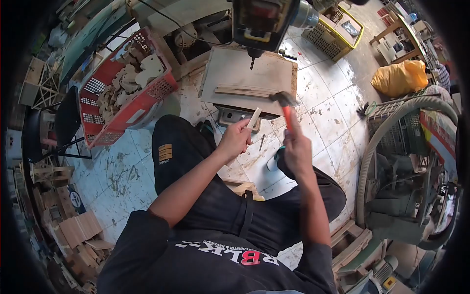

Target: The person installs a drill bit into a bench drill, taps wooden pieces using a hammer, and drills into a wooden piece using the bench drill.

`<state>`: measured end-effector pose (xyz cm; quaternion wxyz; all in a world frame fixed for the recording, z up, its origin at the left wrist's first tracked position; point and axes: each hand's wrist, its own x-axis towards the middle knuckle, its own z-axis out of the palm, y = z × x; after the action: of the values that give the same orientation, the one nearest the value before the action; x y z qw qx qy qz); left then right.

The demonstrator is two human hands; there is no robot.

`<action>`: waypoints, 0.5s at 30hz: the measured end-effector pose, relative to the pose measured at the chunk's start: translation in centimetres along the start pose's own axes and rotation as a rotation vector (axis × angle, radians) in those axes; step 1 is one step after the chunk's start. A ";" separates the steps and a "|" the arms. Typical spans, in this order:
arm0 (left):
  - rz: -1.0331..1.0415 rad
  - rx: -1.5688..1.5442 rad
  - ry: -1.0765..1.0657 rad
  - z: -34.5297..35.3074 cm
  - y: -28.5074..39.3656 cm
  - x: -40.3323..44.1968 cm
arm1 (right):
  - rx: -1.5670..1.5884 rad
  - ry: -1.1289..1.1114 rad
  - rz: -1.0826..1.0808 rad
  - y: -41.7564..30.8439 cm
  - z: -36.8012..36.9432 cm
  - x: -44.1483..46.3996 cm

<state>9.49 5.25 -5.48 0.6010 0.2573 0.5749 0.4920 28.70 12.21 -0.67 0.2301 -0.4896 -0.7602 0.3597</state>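
Note:
My left hand (235, 140) is closed on a short, pale strip of wood (254, 118), which points up toward the work board. To its right, my right hand (297, 149) grips the orange handle of a hammer (283, 99); the dark head is near the board's front right corner. On the flat board (247, 73) lies a long wooden strip (242, 92) along the front edge. Above the board hangs a drill bit (252, 62) in the chuck of a drill press (264, 24).
A red crate (164, 84) of cut wooden pieces stands at the left, by a black chair (68, 115). A yellow crate (338, 41) is at the back right. An orange sack (399, 78) and a grey hose (374, 147) are on the right. Wood blocks (81, 228) lie lower left.

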 end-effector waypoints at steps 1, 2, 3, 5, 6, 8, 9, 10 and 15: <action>-0.004 0.019 0.016 0.1 0.1 -0.2 | 0.000 -0.033 -0.030 -0.4 0.8 -0.3; -0.013 0.039 0.033 0.1 0.1 -0.5 | 0.001 -0.036 -0.034 -0.8 0.9 -0.3; -0.006 0.085 0.026 -0.1 0.2 -0.5 | -0.008 -0.090 -0.011 -1.3 1.0 -0.4; -0.005 0.118 0.031 -0.3 -0.3 -0.4 | 0.017 -0.159 0.056 -2.1 0.8 -0.4; 0.000 0.151 0.034 -0.3 -0.4 -0.2 | 0.009 -0.162 0.051 -2.3 0.6 -0.3; 0.021 0.165 0.058 -0.1 -0.5 -0.5 | 0.096 -0.155 0.176 -2.7 0.1 0.1; 0.036 0.189 0.082 -0.1 -0.5 -0.7 | 0.172 -0.188 0.212 -3.1 -0.4 0.3; 0.037 0.187 0.083 -0.2 -0.7 -0.8 | 0.170 -0.189 0.210 -2.8 -0.7 0.6; 0.098 0.264 0.063 -0.7 -1.2 -0.3 | 0.322 -0.346 0.290 -2.2 -2.3 2.1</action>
<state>9.26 4.36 -6.55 0.5189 0.3462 0.6401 0.4485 28.20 14.31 2.45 0.1177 -0.4819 -0.6432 0.5833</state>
